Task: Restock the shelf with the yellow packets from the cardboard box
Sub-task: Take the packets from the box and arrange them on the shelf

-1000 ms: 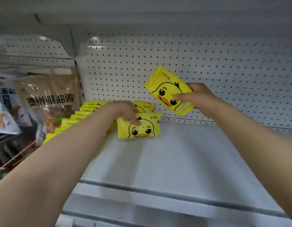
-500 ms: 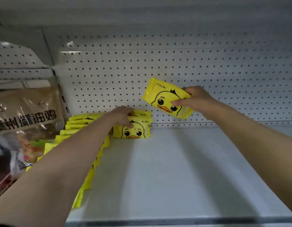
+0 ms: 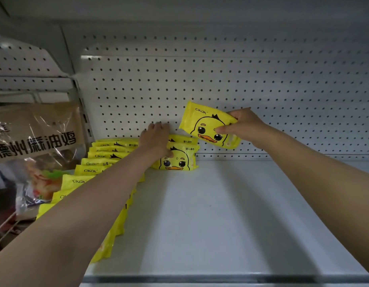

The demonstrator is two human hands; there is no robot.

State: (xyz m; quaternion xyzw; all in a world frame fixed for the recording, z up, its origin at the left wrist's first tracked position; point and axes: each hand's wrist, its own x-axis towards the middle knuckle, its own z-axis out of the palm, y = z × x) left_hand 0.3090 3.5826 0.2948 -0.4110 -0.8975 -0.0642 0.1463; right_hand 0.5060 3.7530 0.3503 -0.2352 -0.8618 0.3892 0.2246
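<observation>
My right hand [image 3: 244, 127] pinches a yellow duck packet [image 3: 204, 124], tilted, in the air close to the pegboard back wall. Just below and left of it, a short second row of yellow packets [image 3: 179, 160] stands on the white shelf [image 3: 221, 214] against the back wall. My left hand [image 3: 156, 139] lies over the top of that row, thumb down on the front packet's face. A long row of the same yellow packets [image 3: 92, 171] runs along the shelf's left side, partly hidden by my left forearm. The cardboard box is out of view.
A brown and clear food bag [image 3: 34, 139] with black lettering hangs in the neighbouring bay on the left, behind the upright post [image 3: 84, 121]. The white pegboard [image 3: 241, 79] closes the back. The shelf above hangs low overhead. The shelf's grey front rail [image 3: 221, 279] runs along the bottom.
The camera has come closer and shifted left. My left hand slid further up over the top of the second row. The packet in my right hand sank slightly toward that row.
</observation>
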